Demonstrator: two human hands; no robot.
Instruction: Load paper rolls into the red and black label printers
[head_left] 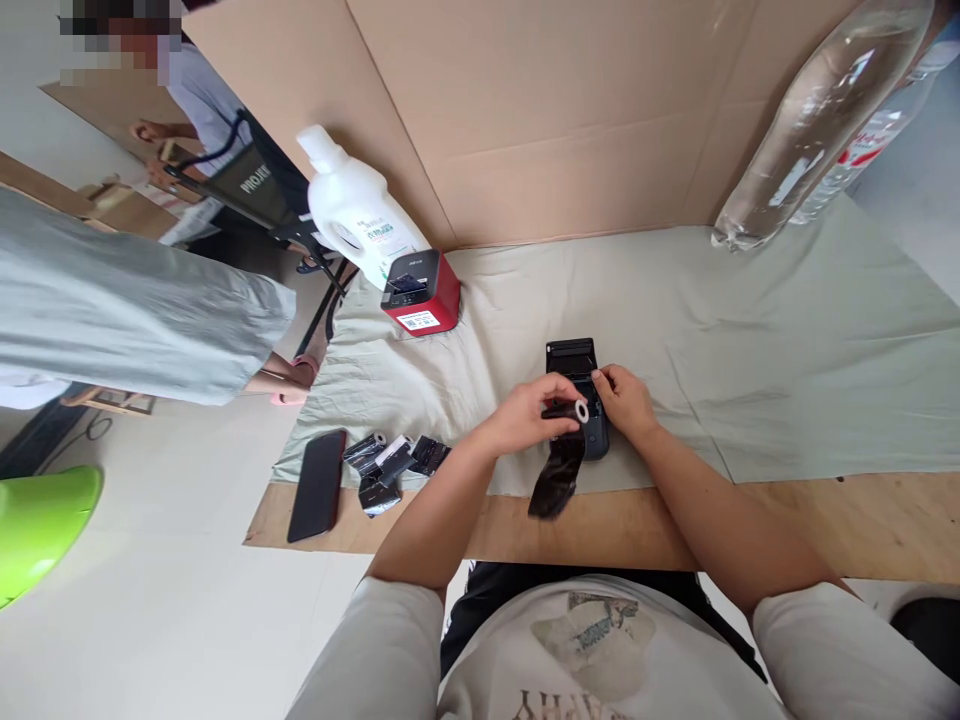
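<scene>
My left hand (pixel 529 412) is closed on a small roll of glossy black paper (pixel 559 475), pinched between thumb and fingers. The roll has a white core, and its loose end hangs down toward the table's front edge. Just behind it lies a black portable printer (pixel 596 440) with its lid (pixel 571 357) swung back. My right hand (pixel 628 402) grips the printer's right edge, thumb and fingers closed on it. The roll and my left hand cover part of the printer's inside. To the left, several more small black rolls (pixel 394 462) lie in a loose group.
A dark phone (pixel 318 485) lies at the table's front left. Farther back stand a red-and-black box-shaped device (pixel 424 292) and a white jug (pixel 360 210). Large clear bottles (pixel 817 120) stand at the back right before a cardboard panel (pixel 562 110). Other people are at the left.
</scene>
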